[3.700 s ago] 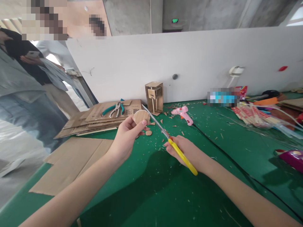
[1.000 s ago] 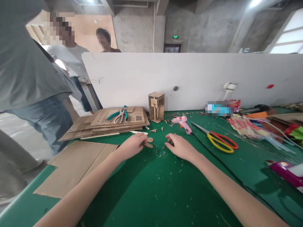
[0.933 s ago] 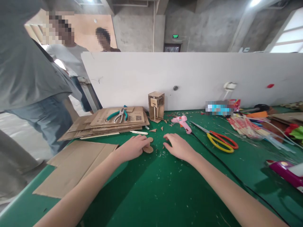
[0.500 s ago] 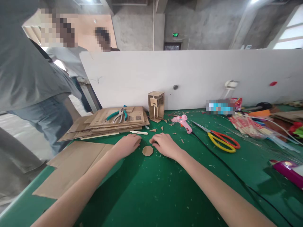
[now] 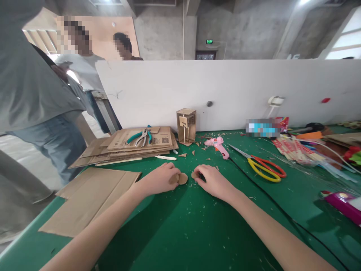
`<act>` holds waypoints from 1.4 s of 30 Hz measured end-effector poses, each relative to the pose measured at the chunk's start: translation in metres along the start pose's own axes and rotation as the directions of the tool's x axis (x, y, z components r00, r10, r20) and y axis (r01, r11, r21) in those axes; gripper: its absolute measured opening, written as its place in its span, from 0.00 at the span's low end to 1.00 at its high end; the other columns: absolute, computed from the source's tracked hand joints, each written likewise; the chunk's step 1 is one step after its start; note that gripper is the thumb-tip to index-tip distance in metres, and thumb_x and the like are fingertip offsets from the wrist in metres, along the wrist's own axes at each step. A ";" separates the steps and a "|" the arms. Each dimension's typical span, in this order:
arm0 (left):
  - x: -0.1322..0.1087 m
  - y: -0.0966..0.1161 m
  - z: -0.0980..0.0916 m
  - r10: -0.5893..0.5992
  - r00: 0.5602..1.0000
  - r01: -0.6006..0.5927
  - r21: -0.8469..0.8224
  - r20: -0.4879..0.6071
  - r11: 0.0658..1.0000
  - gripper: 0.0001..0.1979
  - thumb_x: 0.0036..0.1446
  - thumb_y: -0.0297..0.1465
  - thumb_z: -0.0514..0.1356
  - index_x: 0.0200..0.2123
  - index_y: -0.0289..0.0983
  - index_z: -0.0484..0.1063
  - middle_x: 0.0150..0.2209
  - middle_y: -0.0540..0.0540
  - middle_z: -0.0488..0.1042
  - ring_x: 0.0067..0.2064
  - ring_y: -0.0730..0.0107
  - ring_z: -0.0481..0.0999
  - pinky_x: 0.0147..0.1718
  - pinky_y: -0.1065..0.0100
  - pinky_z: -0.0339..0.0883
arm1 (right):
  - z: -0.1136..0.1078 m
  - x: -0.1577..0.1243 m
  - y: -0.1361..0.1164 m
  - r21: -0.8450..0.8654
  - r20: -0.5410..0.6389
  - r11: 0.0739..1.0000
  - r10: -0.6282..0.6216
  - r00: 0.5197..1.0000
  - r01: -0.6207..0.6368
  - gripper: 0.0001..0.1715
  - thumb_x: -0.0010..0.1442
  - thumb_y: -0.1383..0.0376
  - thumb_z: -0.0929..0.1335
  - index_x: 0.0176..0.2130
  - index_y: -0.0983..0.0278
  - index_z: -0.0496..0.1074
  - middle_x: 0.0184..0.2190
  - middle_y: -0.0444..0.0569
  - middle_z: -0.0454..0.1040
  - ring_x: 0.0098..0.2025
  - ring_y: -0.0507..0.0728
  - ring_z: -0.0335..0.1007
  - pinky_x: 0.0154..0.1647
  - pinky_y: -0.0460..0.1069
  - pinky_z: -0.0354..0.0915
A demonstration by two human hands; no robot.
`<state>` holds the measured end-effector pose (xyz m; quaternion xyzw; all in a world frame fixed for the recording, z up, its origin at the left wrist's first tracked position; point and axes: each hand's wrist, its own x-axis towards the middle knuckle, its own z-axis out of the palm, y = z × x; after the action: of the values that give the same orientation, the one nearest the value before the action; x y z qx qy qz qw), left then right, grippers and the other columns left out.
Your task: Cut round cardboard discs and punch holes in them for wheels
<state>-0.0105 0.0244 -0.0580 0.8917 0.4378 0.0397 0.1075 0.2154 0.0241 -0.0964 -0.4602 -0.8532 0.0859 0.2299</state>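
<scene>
Three cardboard discs sit between the hands. The middle disc (image 5: 183, 179) lies flat on the table (image 5: 180, 233), round and smooth-faced. At its nine o'clock, the left hand (image 5: 162, 177) has its fingers curled on the left disc (image 5: 173, 179), partly hidden. At three, the right hand (image 5: 211, 179) pinches the small disc (image 5: 194, 175) between thumb and fingers. Judging by clean outlines and pointed scraps (image 5: 182, 155), cutting of these pieces looks done; all seem loose, so any joining is likely still left. At twelve stands the box (image 5: 186, 126), open-fronted, brown, with a stick inside. The glue gun (image 5: 220, 146), pink plastic, lies toward half past one; the scissors (image 5: 265, 168), steel with red-and-yellow handles, near three; the corrugated stack (image 5: 121, 141) toward ten, bearing teal-handled pliers (image 5: 143, 137).
</scene>
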 end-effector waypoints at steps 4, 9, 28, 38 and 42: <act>0.002 -0.001 0.008 -0.004 0.998 0.002 -0.038 -0.064 0.999 0.20 0.52 0.31 0.56 0.50 0.37 0.66 0.46 0.40 0.69 0.50 0.54 0.69 0.45 0.60 0.64 | 0.001 0.001 0.007 0.137 -0.077 0.989 0.061 0.995 -0.051 0.07 0.57 0.72 0.64 0.37 0.62 0.66 0.38 0.47 0.72 0.39 0.55 0.69 0.39 0.50 0.62; 0.002 -0.014 0.008 -0.053 0.990 0.046 -0.058 -0.131 0.997 0.21 0.55 0.28 0.52 0.53 0.38 0.64 0.51 0.39 0.66 0.47 0.57 0.72 0.45 0.59 0.66 | 0.005 0.001 0.019 0.112 -0.126 0.993 0.039 0.991 -0.024 0.09 0.57 0.75 0.62 0.36 0.62 0.65 0.38 0.48 0.71 0.42 0.56 0.67 0.43 0.52 0.63; 0.013 0.010 0.033 -0.032 0.971 0.019 -0.056 -0.237 0.998 0.15 0.54 0.39 0.58 0.43 0.38 0.67 0.45 0.43 0.73 0.48 0.55 0.70 0.47 0.54 0.63 | 0.015 0.005 0.022 0.124 -0.113 0.992 0.052 0.992 -0.038 0.06 0.60 0.70 0.64 0.40 0.62 0.67 0.39 0.51 0.73 0.43 0.59 0.70 0.43 0.54 0.66; 0.020 -0.080 -0.043 -0.535 0.616 0.726 0.153 -0.578 0.671 0.25 0.58 0.44 0.50 0.45 0.29 0.69 0.49 0.25 0.68 0.53 0.35 0.65 0.45 0.45 0.62 | 0.014 0.008 0.023 0.114 -0.106 0.991 0.086 0.991 -0.074 0.22 0.62 0.73 0.57 0.55 0.64 0.60 0.54 0.59 0.66 0.55 0.60 0.66 0.50 0.56 0.65; 0.017 -0.113 -0.047 -0.562 0.684 0.692 0.172 -0.465 0.701 0.24 0.58 0.45 0.50 0.40 0.29 0.70 0.45 0.25 0.71 0.49 0.41 0.70 0.44 0.52 0.64 | 0.014 0.006 0.023 0.119 -0.117 0.990 0.095 0.989 -0.081 0.22 0.62 0.71 0.58 0.56 0.64 0.60 0.54 0.59 0.66 0.56 0.61 0.65 0.51 0.58 0.65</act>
<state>-0.0953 0.1125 -0.0381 0.6626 0.7322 0.0961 -0.1248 0.2234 0.0434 -0.1148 -0.4882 -0.8100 0.1162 0.3035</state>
